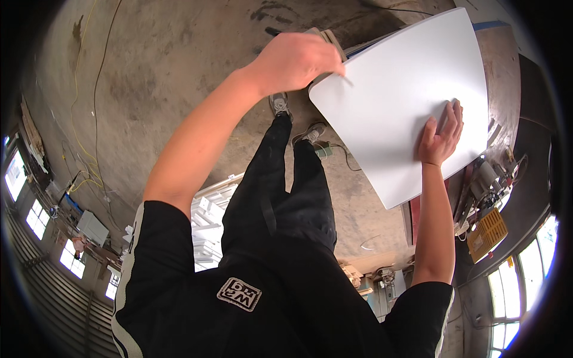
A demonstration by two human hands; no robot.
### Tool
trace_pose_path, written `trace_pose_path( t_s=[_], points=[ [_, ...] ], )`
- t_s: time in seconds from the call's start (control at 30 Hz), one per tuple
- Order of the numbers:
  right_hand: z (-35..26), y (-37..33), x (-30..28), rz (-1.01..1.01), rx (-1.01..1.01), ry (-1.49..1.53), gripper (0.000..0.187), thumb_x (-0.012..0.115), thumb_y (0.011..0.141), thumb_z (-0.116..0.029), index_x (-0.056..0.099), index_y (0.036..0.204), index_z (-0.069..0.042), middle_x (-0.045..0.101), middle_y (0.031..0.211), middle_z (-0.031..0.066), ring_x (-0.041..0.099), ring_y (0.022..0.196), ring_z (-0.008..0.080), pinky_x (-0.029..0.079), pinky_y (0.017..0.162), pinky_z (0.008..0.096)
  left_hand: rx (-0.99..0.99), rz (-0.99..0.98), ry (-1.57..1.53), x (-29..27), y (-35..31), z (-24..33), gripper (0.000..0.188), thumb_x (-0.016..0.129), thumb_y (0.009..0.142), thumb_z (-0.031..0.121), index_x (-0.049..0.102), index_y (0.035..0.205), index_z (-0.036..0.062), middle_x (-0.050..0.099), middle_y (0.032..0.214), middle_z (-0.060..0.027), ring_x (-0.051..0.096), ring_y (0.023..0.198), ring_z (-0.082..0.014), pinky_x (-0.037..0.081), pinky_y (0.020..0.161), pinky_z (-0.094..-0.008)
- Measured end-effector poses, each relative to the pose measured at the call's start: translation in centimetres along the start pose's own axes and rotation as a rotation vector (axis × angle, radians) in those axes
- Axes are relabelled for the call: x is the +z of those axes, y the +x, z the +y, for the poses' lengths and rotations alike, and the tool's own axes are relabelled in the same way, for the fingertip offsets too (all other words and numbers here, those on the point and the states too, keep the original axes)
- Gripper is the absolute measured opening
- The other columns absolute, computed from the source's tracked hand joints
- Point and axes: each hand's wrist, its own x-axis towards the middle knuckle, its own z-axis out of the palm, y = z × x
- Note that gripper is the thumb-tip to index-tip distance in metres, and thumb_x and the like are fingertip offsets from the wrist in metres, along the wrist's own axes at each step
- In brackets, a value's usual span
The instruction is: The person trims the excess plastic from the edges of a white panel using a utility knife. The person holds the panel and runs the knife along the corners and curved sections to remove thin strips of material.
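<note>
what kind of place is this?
Likely a workshop or small factory: stained bare concrete floor, a machine bench with tools beside the white panel, stacked white frames, and cables across the floor.

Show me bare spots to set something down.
Bare concrete floor left of the shoes; bare middle of the white panel between left hand and right hand. Crowded right of the panel: tools and yellow box.

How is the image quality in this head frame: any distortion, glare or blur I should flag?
Head view: strong fisheye bending, with the windows curved along a dark rim; the white panel is bright but not blown out, its edges still crisp; the left hand and right hand look sharp with no motion blur; daylight through the windows is overexposed, and the concrete floor is evenly lit.
</note>
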Motion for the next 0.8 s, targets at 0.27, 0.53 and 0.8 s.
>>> trace_pose_path(
  t_s=[0.27, 0.53, 0.8],
  points=[
    [0.2, -0.1, 0.0, 0.005, 0.019, -0.001, 0.057, 0.061, 0.102, -0.037, 0.060, 0.152, -0.012, 0.054, 0.166, 0.0147, 0.047, 0.156, 0.0381, 0.033, 0.131, 0.0529, -0.190, -0.001, -0.096, 1.3, -11.7, 5.9, 0.031, 0.076, 0.084, 0.001, 0.084, 0.108, 0.0190, 0.079, 0.101, -0.0003, 0.075, 0.093, -0.0233, 0.061, 0.076, -0.0363],
    [0.2, 0.3, 0.3, 0.002, 0.016, 0.007, 0.057, 0.061, 0.102, -0.037, 0.059, 0.152, -0.011, 0.053, 0.166, 0.0163, 0.045, 0.157, 0.0379, 0.032, 0.131, 0.0530, -0.195, 0.247, 0.029, 0.3, -4.1, 3.2, 0.024, 0.074, 0.088, 0.001, 0.083, 0.102, 0.0189, 0.078, 0.097, 0.0028, 0.074, 0.090, -0.0221, 0.059, 0.073, -0.0355],
    [0.1, 0.0, 0.2, -0.020, 0.042, 0.003, 0.058, 0.060, 0.102, -0.039, 0.059, 0.152, -0.011, 0.052, 0.167, 0.0159, 0.046, 0.157, 0.0381, 0.033, 0.130, 0.0527, -0.340, 0.288, -0.008, 4.4, -8.8, 10.2, 0.025, 0.078, 0.084, -0.005, 0.082, 0.102, 0.0119, 0.077, 0.099, -0.0022, 0.074, 0.093, -0.0246, 0.060, 0.076, -0.0374]
  ],
)
